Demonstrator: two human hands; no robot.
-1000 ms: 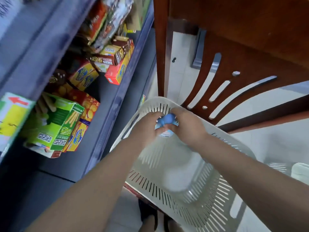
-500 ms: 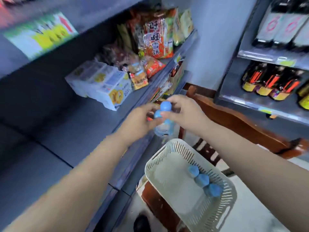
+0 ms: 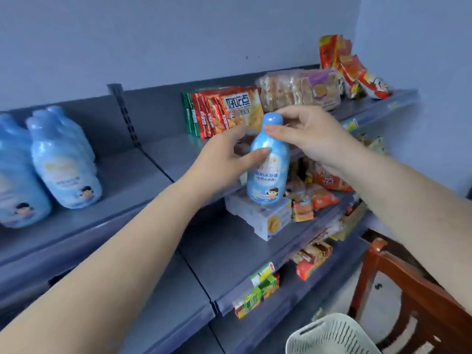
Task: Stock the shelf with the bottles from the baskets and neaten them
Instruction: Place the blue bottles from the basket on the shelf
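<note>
A light blue bottle with a cartoon child on its label is upright in the air in front of the grey top shelf. My left hand grips its body from the left, thumb across the front. My right hand pinches its rounded blue cap from the right. Several matching blue bottles stand in rows at the left end of that shelf. The rim of the white slotted basket shows at the bottom right; its inside is out of view.
Red snack bags and wrapped biscuit packs fill the right half of the top shelf. Lower shelves carry a white box, snack packets and green boxes. A brown wooden chair stands at the right beside the basket.
Both hands lifted the blue bottle out of the basket and up to top-shelf height. My view swung up from the basket to the shelves.
</note>
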